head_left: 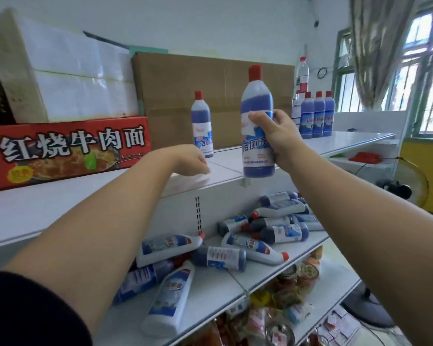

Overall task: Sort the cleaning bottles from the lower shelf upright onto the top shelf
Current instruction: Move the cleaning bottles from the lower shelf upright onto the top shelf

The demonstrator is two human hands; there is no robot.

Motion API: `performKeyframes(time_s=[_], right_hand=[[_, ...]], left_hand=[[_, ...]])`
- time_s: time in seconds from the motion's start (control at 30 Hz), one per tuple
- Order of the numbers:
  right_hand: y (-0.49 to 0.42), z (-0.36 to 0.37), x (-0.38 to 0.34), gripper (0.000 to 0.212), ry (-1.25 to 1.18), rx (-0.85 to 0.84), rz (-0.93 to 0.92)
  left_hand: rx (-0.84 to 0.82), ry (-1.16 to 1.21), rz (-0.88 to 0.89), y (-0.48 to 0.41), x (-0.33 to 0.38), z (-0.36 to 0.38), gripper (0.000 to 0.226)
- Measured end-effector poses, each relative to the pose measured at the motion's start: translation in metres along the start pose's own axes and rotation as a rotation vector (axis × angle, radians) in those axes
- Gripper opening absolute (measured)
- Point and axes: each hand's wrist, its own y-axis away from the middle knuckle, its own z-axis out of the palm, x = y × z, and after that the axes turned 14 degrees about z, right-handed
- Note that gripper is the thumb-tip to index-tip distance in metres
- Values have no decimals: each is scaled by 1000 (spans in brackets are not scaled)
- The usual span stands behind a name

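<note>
- Held cleaning bottle (256,103): translucent white body, blue liquid, red cap, blue-and-white label.
- Standing cleaning bottles (316,116) at the far end of the top shelf (60,203): blue, red caps, blue-and-white labels.
- Lying cleaning bottles (220,256): dark blue or white bodies, red caps.
- Top shelf: white.
- Noodle carton (65,151): red, white characters with dark outline, orange-brown food print.
- Cardboard box (210,96): plain brown.
- Curtain (380,46): grey, mottled pattern.
- Window frame (338,78): green.
- Sleeve (30,310): black.

Right hand (276,138) covers a chunk of the label on the bottle (256,103); small print's too tiny to read. Red box (60,151) runs off the left edge. Bottom-shelf packets (285,293) are a blur, piled bottles (280,232) partly hide each other.
</note>
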Motion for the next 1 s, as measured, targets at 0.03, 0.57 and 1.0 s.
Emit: performKeyframes(time_s=[0.03,0.57,1.0], right_hand=[[-13,-5,2,44,-13,-6,-1],[-205,3,28,47,62,-284,58],[-287,18,38,46,125,-646,232]], left_hand=[[-18,-17,-10,-12,-1,0,30],[-106,47,-457,-101,-60,-31,42],[-130,45,-606,-115,-61,-26,48]])
